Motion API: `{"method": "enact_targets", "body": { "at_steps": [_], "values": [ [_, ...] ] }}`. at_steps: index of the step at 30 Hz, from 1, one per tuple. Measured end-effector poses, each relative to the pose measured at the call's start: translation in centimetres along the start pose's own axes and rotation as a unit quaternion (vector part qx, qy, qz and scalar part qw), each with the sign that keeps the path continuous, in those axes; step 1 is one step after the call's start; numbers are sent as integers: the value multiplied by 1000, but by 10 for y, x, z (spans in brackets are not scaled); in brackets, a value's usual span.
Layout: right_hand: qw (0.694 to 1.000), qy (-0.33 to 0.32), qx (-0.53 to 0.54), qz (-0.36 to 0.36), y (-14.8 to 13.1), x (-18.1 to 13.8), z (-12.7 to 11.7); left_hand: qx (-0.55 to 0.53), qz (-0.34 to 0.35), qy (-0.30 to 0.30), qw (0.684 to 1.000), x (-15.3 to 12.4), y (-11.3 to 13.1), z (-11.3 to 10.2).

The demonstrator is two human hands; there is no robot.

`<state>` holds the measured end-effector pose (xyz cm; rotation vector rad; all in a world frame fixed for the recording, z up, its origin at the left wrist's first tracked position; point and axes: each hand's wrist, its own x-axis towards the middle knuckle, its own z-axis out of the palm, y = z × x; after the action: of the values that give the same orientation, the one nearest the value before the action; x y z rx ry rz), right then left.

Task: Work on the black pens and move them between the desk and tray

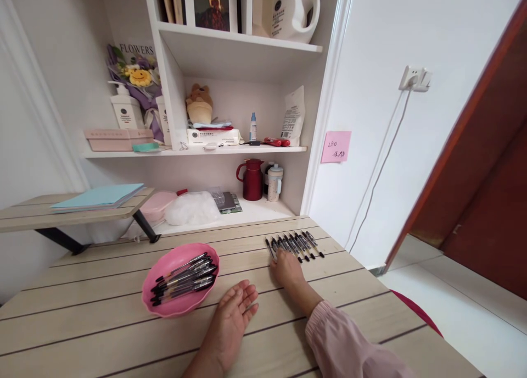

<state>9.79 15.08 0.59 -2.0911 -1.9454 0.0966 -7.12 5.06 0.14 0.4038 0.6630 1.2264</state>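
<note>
At the left end of a row of black-capped pens lies a pen, its lower end between the fingers of my right hand. That hand's fingertips are partly hidden behind its back. Palm turned up and fingers apart, my left hand rests over the table with nothing in it. Just to its left stands a pink scalloped bowl, which holds several more pens lying roughly side by side.
The plank-patterned table meets a white shelf unit behind. A low stand bears blue paper at the left. Under the shelf sit a red jug, a cup and a white plastic bag.
</note>
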Motion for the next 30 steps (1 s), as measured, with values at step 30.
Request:
{"method": "enact_targets", "body": {
  "at_steps": [30],
  "values": [
    [999,5,-26,22,-5,-4,-6,21,-3,-3,1000,-2,2,2]
  ]
}}
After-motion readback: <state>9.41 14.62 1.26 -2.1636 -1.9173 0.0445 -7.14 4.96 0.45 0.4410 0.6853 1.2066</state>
